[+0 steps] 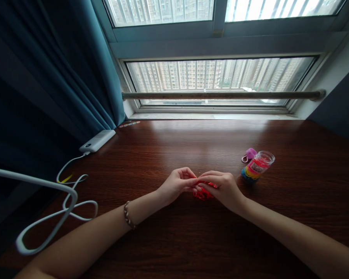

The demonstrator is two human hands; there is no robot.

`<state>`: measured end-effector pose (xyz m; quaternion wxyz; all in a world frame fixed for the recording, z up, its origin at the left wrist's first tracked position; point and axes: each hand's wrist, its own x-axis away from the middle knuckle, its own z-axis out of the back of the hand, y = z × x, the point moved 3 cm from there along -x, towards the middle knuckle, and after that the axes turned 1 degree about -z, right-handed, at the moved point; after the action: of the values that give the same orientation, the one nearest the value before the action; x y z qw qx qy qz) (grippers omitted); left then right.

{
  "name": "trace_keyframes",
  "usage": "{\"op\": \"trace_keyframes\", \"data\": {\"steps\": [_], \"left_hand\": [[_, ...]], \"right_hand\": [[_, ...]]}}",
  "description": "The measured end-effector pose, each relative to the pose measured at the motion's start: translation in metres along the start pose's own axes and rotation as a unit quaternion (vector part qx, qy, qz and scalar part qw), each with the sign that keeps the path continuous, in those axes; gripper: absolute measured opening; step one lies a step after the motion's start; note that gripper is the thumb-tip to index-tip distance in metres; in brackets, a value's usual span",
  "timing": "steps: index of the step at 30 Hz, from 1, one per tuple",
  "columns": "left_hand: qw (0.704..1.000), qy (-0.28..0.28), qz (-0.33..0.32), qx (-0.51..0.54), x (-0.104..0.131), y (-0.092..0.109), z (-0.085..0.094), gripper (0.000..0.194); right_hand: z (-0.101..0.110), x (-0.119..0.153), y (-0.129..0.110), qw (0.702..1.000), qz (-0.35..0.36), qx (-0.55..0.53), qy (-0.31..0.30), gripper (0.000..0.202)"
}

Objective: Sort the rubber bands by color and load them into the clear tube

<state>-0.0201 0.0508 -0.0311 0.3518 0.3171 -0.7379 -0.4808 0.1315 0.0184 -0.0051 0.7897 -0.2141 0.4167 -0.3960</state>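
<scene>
A small pile of red bands point(203, 193) lies on the dark wooden table, partly hidden by my fingers. My left hand point(177, 186), with a bracelet point(128, 215) on its forearm, pinches at the pile's left side. From the right, my right hand point(223, 188) reaches over the pile, its fingertips meeting those of the left. Both hands are closed around something red too small to make out. To the right stands an open clear jar point(256, 167) with layers of red, yellow and blue contents. A purple lid point(251, 153) with a loop lies just behind it.
On the left, a white power bank point(97, 140) sits by the blue curtain point(84, 77), its white cable point(50, 184) looping near my left forearm. A yellow piece point(66, 178) lies by the cable. The window and metal rail point(221, 95) are beyond the table point(174, 143).
</scene>
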Motion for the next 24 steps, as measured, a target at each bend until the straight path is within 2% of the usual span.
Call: {"op": "trace_keyframes", "data": {"steps": [5, 11, 15, 20, 24], "left_hand": [[1.0, -0.002, -0.013, -0.015, 0.001, 0.001, -0.003, 0.025], [0.999, -0.003, -0.017, -0.034, 0.001, -0.001, -0.004, 0.025], [0.998, -0.014, -0.024, -0.052, 0.001, 0.0, -0.005, 0.024], [0.991, -0.002, -0.069, -0.114, 0.002, 0.007, -0.004, 0.021], [0.987, 0.007, -0.072, -0.144, 0.003, 0.01, -0.003, 0.017]], "right_hand": [[-0.004, 0.003, 0.003, 0.999, 0.011, 0.051, 0.007, 0.014], [-0.007, 0.008, -0.001, 0.978, 0.1, 0.179, -0.033, 0.019], [-0.007, 0.01, -0.005, 0.96, 0.133, 0.241, -0.054, 0.021], [-0.006, 0.01, -0.005, 0.965, 0.134, 0.218, -0.049, 0.018], [-0.005, 0.008, -0.004, 0.986, 0.09, 0.144, -0.01, 0.013]]}}
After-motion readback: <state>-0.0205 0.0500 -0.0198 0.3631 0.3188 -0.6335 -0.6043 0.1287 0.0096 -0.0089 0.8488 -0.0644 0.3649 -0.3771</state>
